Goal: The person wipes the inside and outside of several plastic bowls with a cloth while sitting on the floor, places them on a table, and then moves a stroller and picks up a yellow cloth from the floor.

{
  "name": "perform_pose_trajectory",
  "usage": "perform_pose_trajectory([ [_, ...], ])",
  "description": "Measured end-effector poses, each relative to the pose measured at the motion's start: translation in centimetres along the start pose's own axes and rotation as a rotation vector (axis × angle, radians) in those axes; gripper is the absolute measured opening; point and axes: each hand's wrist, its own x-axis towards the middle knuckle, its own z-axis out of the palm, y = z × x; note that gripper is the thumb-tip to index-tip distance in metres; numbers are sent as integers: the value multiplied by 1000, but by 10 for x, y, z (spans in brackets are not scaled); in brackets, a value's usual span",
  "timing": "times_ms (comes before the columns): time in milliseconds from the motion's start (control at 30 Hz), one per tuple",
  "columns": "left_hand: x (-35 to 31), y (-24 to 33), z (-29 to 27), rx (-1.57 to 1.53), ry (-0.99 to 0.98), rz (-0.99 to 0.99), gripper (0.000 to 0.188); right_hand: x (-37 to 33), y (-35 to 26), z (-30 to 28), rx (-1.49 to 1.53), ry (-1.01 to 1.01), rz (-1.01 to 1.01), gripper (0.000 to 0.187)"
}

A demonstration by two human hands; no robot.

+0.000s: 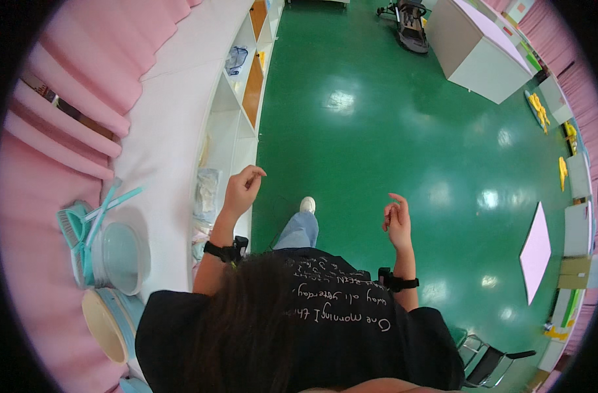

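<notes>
My left hand hangs in the air beside the white shelf unit, palm turned inward. Its fingers are loosely bent and extended toward the right, and I see nothing in them. Out over the green floor is my right hand, fingers half curled and apart, likewise holding nothing. Each wrist wears a black strap with a small device, the left strap and the right strap. One leg in light blue trousers with a white shoe shows between my hands.
On the white counter at left are a teal dustpan and brush, a clear tub and a round basin. Far right stand a white cabinet and a stroller. A pink-white panel and a chair are at right.
</notes>
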Motion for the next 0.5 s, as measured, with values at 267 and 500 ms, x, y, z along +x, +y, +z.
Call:
perform_pose_trajectory([
  [267, 7, -20, 22, -69, 18, 33, 7, 3, 14, -16, -50, 44, -180, 52],
  [500, 43, -24, 51, -102, -73, 111, 7, 34, -5, -25, -86, 66, -204, 37],
])
